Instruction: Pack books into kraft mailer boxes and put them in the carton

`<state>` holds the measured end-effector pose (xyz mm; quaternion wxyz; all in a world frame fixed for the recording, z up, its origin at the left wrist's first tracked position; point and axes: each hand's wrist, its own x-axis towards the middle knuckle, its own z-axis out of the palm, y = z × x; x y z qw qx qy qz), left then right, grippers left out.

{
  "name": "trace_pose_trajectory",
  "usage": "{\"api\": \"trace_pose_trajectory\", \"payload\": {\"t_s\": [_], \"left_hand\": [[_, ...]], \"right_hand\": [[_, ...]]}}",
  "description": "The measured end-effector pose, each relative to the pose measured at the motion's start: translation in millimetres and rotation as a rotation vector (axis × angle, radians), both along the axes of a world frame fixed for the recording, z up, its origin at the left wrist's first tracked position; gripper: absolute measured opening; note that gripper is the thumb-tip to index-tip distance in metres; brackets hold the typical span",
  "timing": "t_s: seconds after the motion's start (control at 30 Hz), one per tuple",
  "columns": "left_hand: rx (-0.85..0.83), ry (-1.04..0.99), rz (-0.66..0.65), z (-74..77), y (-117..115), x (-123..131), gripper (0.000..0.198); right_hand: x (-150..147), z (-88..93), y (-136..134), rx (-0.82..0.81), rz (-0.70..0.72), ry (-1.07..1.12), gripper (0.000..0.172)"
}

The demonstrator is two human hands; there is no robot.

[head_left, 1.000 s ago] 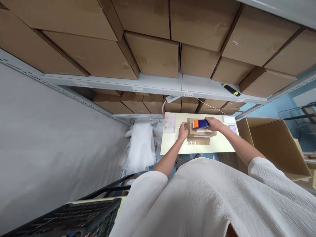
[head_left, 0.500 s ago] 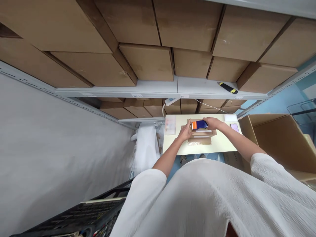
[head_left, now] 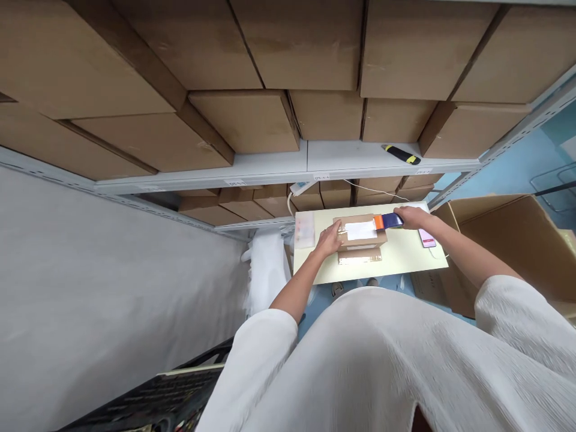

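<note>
A small cardboard box (head_left: 365, 244) with a white label (head_left: 360, 231) on top sits on the pale yellow table (head_left: 396, 258). My left hand (head_left: 329, 240) grips the box at its left end, fingertips on the top edge by a shiny strip of tape. In my right hand (head_left: 410, 216) is a blue and orange tape dispenser (head_left: 390, 221), its orange head against the right end of the box top. A flat brown piece with shiny tape (head_left: 360, 257) lies in front of the box. Whether tape runs between the dispenser and my left fingers is hard to see.
A phone (head_left: 427, 238) lies at the table's right, a clear pack (head_left: 305, 229) at its left. Beyond, a shelf (head_left: 270, 161) carries several boxes and a utility knife (head_left: 402, 154). A large open carton (head_left: 508, 240) stands right, a black crate (head_left: 153, 390) lower left.
My right hand has drawn the tape dispenser right, from over the left part of the box to its right end. The white label is now uncovered. My left hand stays at the left end.
</note>
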<state>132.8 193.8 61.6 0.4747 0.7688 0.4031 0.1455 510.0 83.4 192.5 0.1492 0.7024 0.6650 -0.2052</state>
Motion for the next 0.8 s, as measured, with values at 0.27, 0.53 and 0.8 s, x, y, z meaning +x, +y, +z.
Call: {"api": "trace_pose_trajectory", "payload": {"t_s": [0.27,0.53,0.8], "left_hand": [[0.042,0.137,-0.054,0.0,5,2,0.089],[0.054,0.223,-0.047,5.2,6,11,0.093],[0.102,0.256,0.028,5.2,-9,31,0.096]], "right_hand": [[94,-17.7,-55,-0.017,-0.101,0.027,0.039],[98,-53.9,-56,-0.020,-0.078,0.060,0.039],[71,-81.7,-38,-0.060,-0.077,0.024,0.052]]}}
